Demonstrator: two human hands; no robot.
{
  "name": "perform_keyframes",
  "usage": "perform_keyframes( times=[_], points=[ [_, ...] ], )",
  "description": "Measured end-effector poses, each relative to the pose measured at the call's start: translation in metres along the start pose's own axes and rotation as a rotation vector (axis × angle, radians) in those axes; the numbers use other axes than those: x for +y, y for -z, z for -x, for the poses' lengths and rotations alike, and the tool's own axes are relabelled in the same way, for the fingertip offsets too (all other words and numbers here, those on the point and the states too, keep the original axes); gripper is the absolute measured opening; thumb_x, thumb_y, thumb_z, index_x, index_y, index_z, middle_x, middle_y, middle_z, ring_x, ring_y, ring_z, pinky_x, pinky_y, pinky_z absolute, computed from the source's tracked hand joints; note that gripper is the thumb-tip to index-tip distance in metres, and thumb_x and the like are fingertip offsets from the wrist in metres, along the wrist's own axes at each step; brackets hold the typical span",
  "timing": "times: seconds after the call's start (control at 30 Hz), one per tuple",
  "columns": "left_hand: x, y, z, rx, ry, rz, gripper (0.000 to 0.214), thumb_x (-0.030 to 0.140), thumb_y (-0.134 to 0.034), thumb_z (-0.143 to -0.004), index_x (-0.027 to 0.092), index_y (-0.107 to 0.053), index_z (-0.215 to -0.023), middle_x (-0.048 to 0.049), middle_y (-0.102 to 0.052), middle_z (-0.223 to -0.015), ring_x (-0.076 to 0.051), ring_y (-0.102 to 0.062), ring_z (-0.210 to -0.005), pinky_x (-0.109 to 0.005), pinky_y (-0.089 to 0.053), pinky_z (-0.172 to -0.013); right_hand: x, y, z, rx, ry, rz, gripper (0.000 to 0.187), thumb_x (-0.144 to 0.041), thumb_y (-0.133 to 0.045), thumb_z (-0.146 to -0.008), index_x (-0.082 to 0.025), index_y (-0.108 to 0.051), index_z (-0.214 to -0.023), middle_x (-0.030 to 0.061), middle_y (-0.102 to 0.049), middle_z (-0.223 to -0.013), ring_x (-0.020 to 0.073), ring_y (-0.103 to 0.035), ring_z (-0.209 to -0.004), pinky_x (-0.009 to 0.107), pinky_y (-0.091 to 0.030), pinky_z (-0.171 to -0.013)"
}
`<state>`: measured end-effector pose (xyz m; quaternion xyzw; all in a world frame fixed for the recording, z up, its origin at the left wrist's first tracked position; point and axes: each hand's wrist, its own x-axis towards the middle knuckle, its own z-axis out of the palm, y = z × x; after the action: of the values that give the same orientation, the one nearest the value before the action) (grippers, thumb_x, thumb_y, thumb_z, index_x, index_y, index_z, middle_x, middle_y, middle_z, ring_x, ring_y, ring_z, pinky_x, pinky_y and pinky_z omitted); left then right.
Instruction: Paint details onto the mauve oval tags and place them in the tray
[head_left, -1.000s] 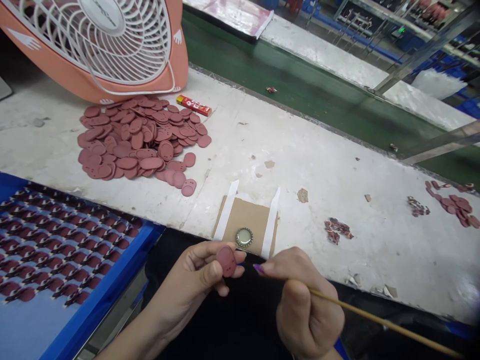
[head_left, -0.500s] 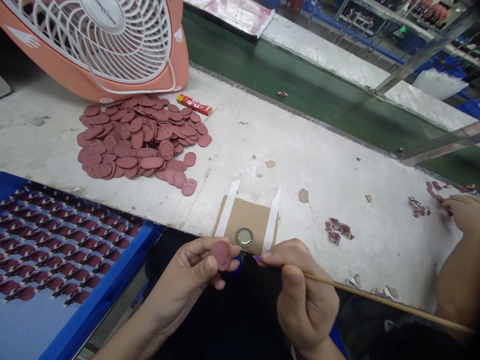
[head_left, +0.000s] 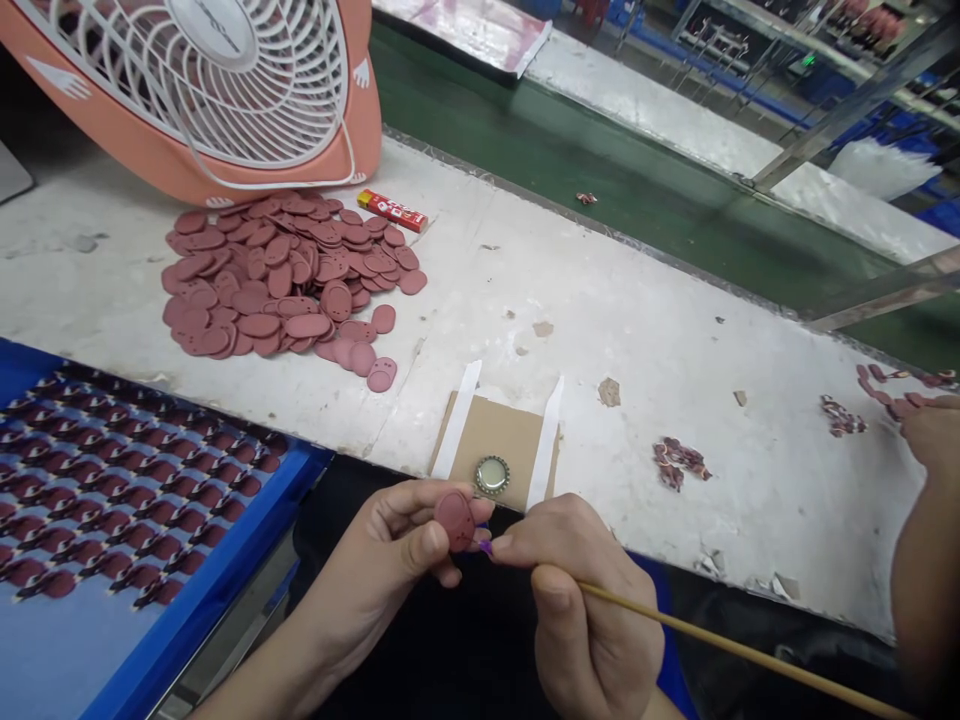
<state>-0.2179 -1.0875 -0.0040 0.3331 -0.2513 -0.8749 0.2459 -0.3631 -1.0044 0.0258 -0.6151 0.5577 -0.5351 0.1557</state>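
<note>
**Disc pinched, stick tip at its rim**

Your left hand (head_left: 397,560) pinches one red oval disc (head_left: 455,520) between thumb and fingers, just off the near edge of the surface (head_left: 637,330), below the bottle cap (head_left: 491,475). Your right hand (head_left: 577,610) is closed around a thin stick (head_left: 750,655); its purple tip touches the disc, and its far end is cut off. The print on the red packet (head_left: 392,211) is unreadable. Bare surface lies to the right of the cardboard (head_left: 499,435).

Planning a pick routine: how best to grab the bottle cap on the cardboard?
Probably pinch its crimped rim from straight above: the cap lies flat, open side up, on the cardboard, and the left hand sits close on its near side.
</note>
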Motion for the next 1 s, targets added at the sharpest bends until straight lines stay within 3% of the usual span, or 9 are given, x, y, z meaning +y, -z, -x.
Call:
perform_keyframes(
  times=[0.4,0.57,0.67,0.77,0.87,1.0],
  points=[
    [0.0,0.001,0.0,-0.002,0.013,-0.001,0.024,0.037,-0.087,-0.068,0.024,-0.082,-0.087,-0.0029,-0.082,-0.085,-0.006,-0.061,-0.055,-0.013,-0.054,-0.054,-0.003,-0.003,-0.003,-0.002,0.032,0.003,0.021,-0.017,-0.041,-0.105,-0.012,-0.061,-0.101,0.0042,-0.067,-0.087,0.0119,-0.062,-0.08,0.026,-0.051,-0.072],
    [-0.001,0.003,-0.001,0.006,0.009,-0.002,0.024,0.037,-0.086,-0.068,0.024,-0.082,-0.089,-0.0023,-0.082,-0.084,-0.01,-0.068,-0.062,-0.013,-0.054,-0.054,0.006,0.001,0.005,0.038,-0.039,-0.043,0.024,-0.019,-0.04,-0.105,-0.014,-0.063,-0.104,0.0051,-0.067,-0.089,0.0155,-0.063,-0.081,0.031,-0.051,-0.072],
    [-0.002,0.007,-0.002,0.031,0.035,-0.003,0.024,0.035,-0.086,-0.07,0.025,-0.081,-0.092,-0.0031,-0.082,-0.09,-0.014,-0.074,-0.075,-0.013,-0.054,-0.056,0.019,0.003,0.009,0.103,-0.054,0.09,0.022,-0.016,-0.042,-0.102,-0.016,-0.064,-0.103,0.0043,-0.067,-0.088,0.0163,-0.062,-0.079,0.031,-0.049,-0.07],
    [-0.002,0.009,-0.002,0.026,0.037,-0.009,0.023,0.036,-0.085,-0.071,0.026,-0.081,-0.092,-0.0032,-0.082,-0.092,-0.014,-0.075,-0.078,-0.012,-0.054,-0.057,0.035,0.003,0.011,0.058,-0.043,0.252,0.018,-0.009,-0.049,-0.097,-0.017,-0.064,-0.104,0.0032,-0.067,-0.09,0.0158,-0.06,-0.08,0.03,-0.047,-0.071],
    [-0.002,0.01,-0.001,0.023,0.025,-0.012,0.022,0.037,-0.084,-0.072,0.027,-0.081,-0.091,-0.0021,-0.082,-0.091,-0.013,-0.075,-0.078,-0.011,-0.054,-0.057,0.043,0.001,0.011,0.029,-0.031,0.265,0.018,-0.007,-0.052,-0.095,-0.017,-0.065,-0.103,0.0025,-0.068,-0.089,0.0157,-0.059,-0.08,0.031,-0.046,-0.073],
    [-0.003,0.009,-0.001,0.02,0.033,-0.019,0.023,0.036,-0.085,-0.071,0.028,-0.081,-0.092,-0.0021,-0.082,-0.092,-0.014,-0.075,-0.078,-0.012,-0.054,-0.057,0.035,0.002,0.012,0.071,-0.062,0.21,0.019,-0.01,-0.047,-0.098,-0.017,-0.064,-0.104,0.003,-0.067,-0.089,0.0155,-0.06,-0.081,0.03,-0.048,-0.071]
  ],
)
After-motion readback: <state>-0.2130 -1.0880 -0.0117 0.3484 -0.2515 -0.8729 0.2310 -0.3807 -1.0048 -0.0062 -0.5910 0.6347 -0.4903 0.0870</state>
